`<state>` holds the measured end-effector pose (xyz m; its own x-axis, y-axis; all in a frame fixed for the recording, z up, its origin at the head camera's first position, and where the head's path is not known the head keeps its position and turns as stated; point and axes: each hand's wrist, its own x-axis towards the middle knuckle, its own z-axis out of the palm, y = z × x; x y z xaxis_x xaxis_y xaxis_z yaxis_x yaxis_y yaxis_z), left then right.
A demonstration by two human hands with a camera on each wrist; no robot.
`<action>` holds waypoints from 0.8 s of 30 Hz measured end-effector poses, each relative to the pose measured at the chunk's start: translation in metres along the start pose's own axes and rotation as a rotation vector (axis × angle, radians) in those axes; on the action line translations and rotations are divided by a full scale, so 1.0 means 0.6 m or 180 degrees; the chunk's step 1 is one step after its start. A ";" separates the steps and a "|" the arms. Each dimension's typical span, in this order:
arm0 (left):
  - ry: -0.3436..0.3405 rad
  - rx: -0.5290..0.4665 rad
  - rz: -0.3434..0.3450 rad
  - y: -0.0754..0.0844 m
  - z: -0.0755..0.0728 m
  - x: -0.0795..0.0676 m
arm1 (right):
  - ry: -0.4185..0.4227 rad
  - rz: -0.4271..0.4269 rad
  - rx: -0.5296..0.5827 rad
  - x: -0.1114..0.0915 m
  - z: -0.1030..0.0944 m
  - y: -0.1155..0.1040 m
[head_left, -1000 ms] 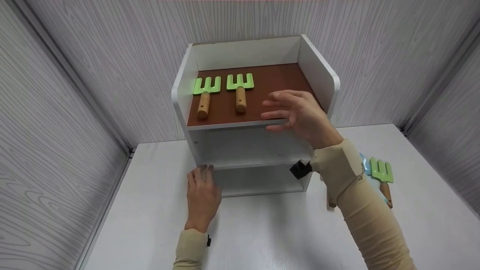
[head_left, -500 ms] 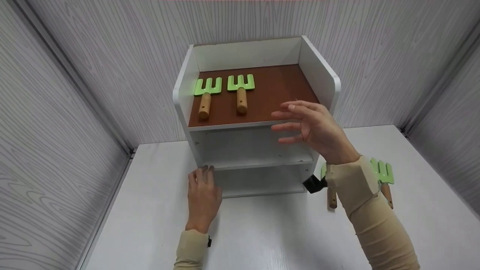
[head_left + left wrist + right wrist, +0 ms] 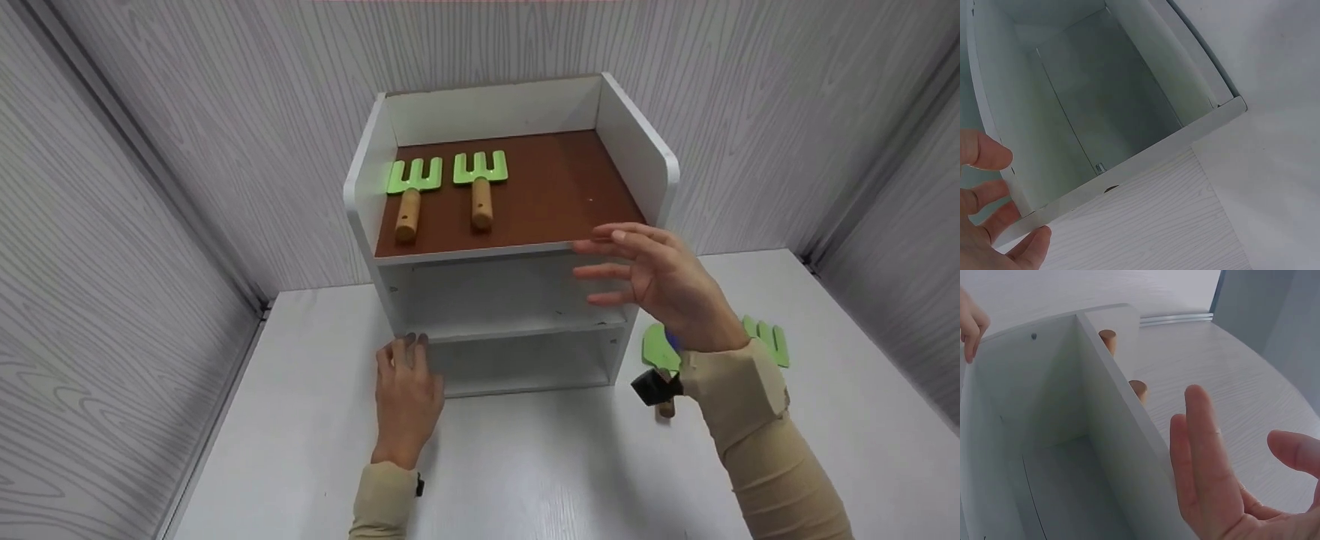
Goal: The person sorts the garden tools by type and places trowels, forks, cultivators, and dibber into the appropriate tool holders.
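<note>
Green forks [image 3: 481, 180] atop the white shelf [image 3: 634, 142] might slide if left hand [image 3: 407, 397], gripping its left side, yanks; right hand [image 3: 667, 285] looks empty, loose.

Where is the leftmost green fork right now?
In the head view, the fork lies atop the shelf, beside its left wall and left of another fork.

Long, wrinkled beige fabric sleeves [image 3: 784, 465] end in broad cuffs [image 3: 727, 388]; a boxy black device [image 3: 655, 386] juts from the right wrist, a smaller black piece [image 3: 420, 485] from the left.
</note>
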<state>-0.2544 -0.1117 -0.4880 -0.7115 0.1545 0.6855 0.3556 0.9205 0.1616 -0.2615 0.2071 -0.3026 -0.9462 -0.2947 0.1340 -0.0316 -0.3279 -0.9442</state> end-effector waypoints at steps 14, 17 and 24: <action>0.0001 0.0052 -0.0016 0.002 -0.003 0.003 | 0.0160 -0.0004 -0.0154 -0.026 -0.037 0.013; -0.0001 0.0057 -0.0032 0.003 -0.003 0.002 | 0.0169 0.0022 -0.0157 -0.030 -0.046 0.016; -0.0030 0.0050 -0.0046 0.002 -0.003 0.005 | 0.0159 0.0063 -0.0214 -0.037 -0.068 0.019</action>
<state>-0.2549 -0.1108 -0.4844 -0.7222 0.1443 0.6765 0.3356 0.9283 0.1603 -0.2539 0.2465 -0.3289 -0.9616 -0.2548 0.1017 -0.0329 -0.2609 -0.9648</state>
